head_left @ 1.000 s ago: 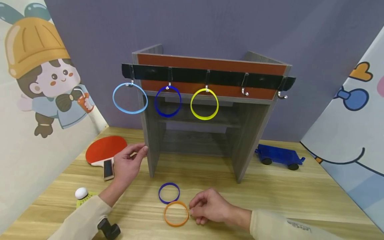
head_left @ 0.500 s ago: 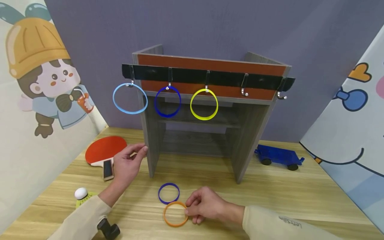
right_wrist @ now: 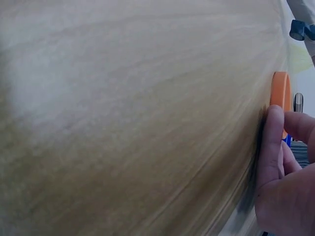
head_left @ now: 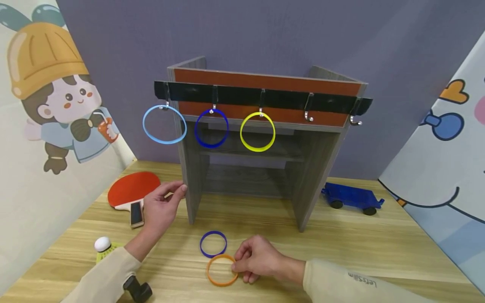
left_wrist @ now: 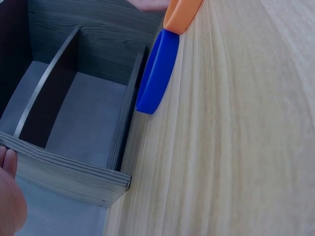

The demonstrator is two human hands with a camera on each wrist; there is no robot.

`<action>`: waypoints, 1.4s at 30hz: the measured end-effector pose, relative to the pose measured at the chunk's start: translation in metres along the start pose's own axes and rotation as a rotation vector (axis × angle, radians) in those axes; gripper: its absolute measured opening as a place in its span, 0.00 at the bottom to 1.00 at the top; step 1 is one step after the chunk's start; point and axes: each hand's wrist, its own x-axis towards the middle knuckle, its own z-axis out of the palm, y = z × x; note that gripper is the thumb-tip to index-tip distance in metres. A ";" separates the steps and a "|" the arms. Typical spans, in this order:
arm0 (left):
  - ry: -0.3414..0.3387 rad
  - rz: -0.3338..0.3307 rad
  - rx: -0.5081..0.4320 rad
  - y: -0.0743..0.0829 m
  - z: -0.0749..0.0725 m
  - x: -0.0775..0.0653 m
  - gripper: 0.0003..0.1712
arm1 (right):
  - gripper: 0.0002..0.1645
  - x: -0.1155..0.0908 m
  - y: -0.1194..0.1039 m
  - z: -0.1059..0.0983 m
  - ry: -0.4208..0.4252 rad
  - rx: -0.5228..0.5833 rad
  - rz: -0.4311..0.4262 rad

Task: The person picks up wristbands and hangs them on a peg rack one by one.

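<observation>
My right hand (head_left: pixel 261 259) pinches the right side of an orange ring (head_left: pixel 221 284) lying on the wooden table, between thumb and fingers; the right wrist view shows the fingertips on the orange ring (right_wrist: pixel 280 88) too. Touching it at the back lies a blue ring (head_left: pixel 201 244). My left hand (head_left: pixel 163 206) holds the left side panel of a grey wooden shelf (head_left: pixel 190 202), fingertips at its front edge. From hooks on the shelf's black rail (head_left: pixel 238 96) hang a light blue ring (head_left: pixel 164 142), a dark blue ring (head_left: pixel 212 146) and a yellow ring (head_left: pixel 259 149).
Two bare hooks, the hook (head_left: pixel 308 117) and the end hook (head_left: pixel 356 122), are on the rail's right part. A red table tennis bat (head_left: pixel 134 187) and a shuttlecock (head_left: pixel 102 244) lie left, a blue wheeled cart (head_left: pixel 352 195) right. Walls enclose the table.
My right hand has moved a little left, from beside the orange ring to gripping its right side. The left hand and the hanging rings have stayed put.
</observation>
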 end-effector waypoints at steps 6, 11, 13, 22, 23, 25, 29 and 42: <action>0.001 0.004 0.006 -0.002 -0.001 0.000 0.07 | 0.08 -0.001 0.002 0.001 -0.014 0.018 -0.013; 0.001 -0.003 0.007 -0.002 -0.001 -0.001 0.07 | 0.07 -0.002 0.004 0.000 -0.016 0.043 -0.012; -0.001 -0.004 0.009 -0.002 -0.001 -0.001 0.07 | 0.06 -0.003 0.005 0.000 -0.011 0.056 -0.009; -0.007 -0.002 0.008 -0.002 -0.002 0.000 0.07 | 0.05 -0.009 0.003 -0.002 -0.019 0.087 -0.006; -0.008 0.000 0.005 -0.002 -0.002 0.000 0.07 | 0.05 -0.010 0.003 -0.003 -0.026 0.091 -0.007; -0.008 0.001 -0.001 -0.003 -0.002 0.000 0.07 | 0.04 -0.011 0.002 -0.005 -0.043 0.104 -0.004; -0.008 0.005 -0.014 -0.003 -0.001 0.001 0.08 | 0.05 -0.015 0.000 -0.009 -0.075 0.136 -0.015; -0.011 0.005 -0.027 -0.003 -0.002 0.001 0.08 | 0.07 -0.029 -0.010 -0.019 -0.112 0.196 -0.095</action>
